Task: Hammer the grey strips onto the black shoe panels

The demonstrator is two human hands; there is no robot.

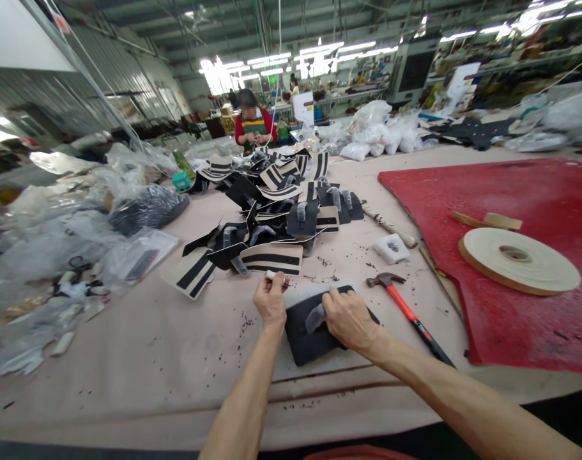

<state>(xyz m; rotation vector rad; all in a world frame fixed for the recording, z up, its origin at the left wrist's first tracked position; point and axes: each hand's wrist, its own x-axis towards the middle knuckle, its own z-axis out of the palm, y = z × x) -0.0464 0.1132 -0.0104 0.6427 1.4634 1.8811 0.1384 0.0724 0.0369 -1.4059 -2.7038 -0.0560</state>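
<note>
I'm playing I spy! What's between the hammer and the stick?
In the head view, a white block lies between the hammer and the stick, with dark specks nearby.

Tabletop (166,358) lies open for passage on the left; a hammer (405,306) obstructs the right, piled panels (301,222) the front.

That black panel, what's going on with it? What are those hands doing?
The right hand is on the black panel, next to its grey strap. The left hand is beside the panel, pinching something small and white. The hammer lies to the right, untouched. Similar panels are piled farther back, and another person is across the table.
</note>
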